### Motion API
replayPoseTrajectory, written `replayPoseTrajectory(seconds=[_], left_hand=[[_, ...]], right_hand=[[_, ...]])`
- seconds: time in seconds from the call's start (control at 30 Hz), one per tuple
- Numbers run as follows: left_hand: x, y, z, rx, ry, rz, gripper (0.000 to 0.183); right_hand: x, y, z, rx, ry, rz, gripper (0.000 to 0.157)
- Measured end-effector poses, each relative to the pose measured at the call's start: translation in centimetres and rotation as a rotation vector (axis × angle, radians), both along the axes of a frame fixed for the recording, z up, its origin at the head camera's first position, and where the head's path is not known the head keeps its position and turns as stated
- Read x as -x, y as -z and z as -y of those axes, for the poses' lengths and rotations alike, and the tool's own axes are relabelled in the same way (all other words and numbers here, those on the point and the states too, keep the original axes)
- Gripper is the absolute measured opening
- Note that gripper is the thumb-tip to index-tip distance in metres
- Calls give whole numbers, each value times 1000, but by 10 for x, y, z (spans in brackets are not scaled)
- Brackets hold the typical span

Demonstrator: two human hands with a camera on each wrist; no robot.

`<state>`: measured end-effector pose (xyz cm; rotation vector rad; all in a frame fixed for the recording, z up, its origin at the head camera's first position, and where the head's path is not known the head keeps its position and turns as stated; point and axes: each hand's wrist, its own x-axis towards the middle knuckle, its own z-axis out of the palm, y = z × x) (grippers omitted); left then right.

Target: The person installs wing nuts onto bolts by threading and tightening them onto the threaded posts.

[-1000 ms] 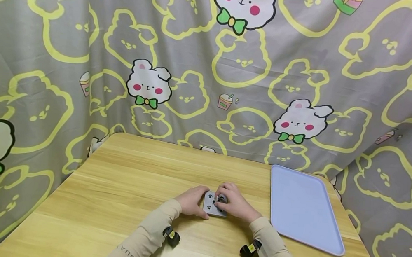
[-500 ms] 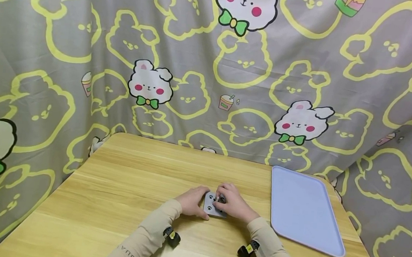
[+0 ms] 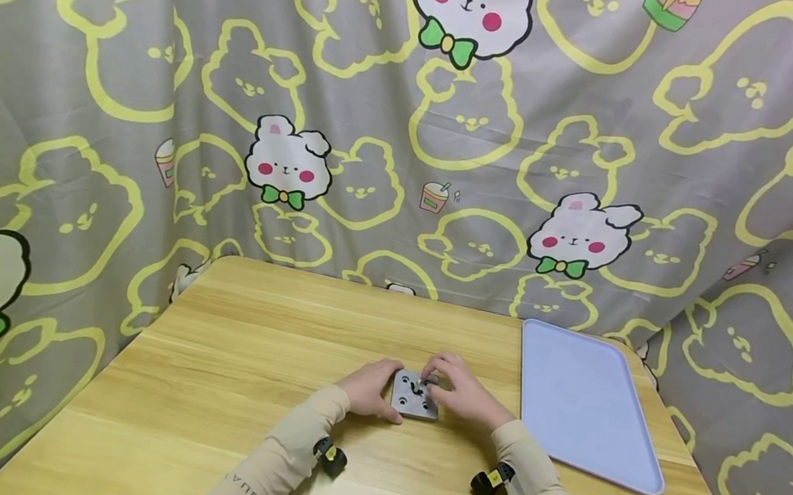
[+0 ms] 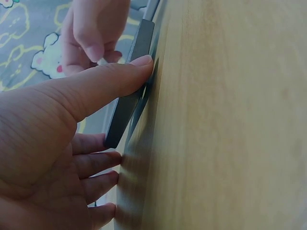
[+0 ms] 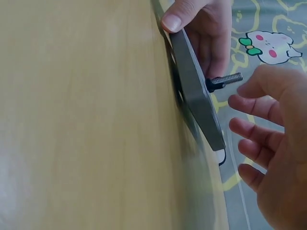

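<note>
A grey metal plate (image 3: pixel 412 405) with several holes lies on the table in the head view. From its middle stands a threaded bolt (image 5: pixel 229 78), with a small black part (image 5: pixel 214 85) around its base. My left hand (image 3: pixel 370 389) holds the plate at its left side, the thumb (image 4: pixel 128 74) on the near edge and the fingers along the far side. Beside the bolt is my right hand (image 3: pixel 460 391), its fingers loosely bent and apart. In the right wrist view its fingertips are close to the bolt's tip, with a small gap showing.
A pale blue tray (image 3: pixel 585 405) lies on the right of the wooden table (image 3: pixel 252 329). A patterned curtain (image 3: pixel 380 118) hangs behind the table and at both sides. Each forearm wears a black wrist camera (image 3: pixel 331 456).
My right hand has drawn back to the right from the bolt and its fingers have spread, so the bolt and black part show more. The left hand and plate have stayed in place.
</note>
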<state>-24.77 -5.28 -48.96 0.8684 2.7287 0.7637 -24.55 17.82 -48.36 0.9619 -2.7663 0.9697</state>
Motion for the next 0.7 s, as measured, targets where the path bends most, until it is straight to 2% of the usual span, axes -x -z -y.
replayPoseTrajectory(seconds=[0.23, 0.43, 0.7], left_hand=[[1, 1, 0, 5, 0, 6, 91], [0, 0, 0, 9, -2, 19, 92], [-1, -1, 0, 12, -10, 40, 95]], right_hand=[[6, 7, -2, -23, 3, -4, 24], [5, 7, 1, -40, 3, -1, 25], [6, 9, 4, -42, -43, -41, 22]])
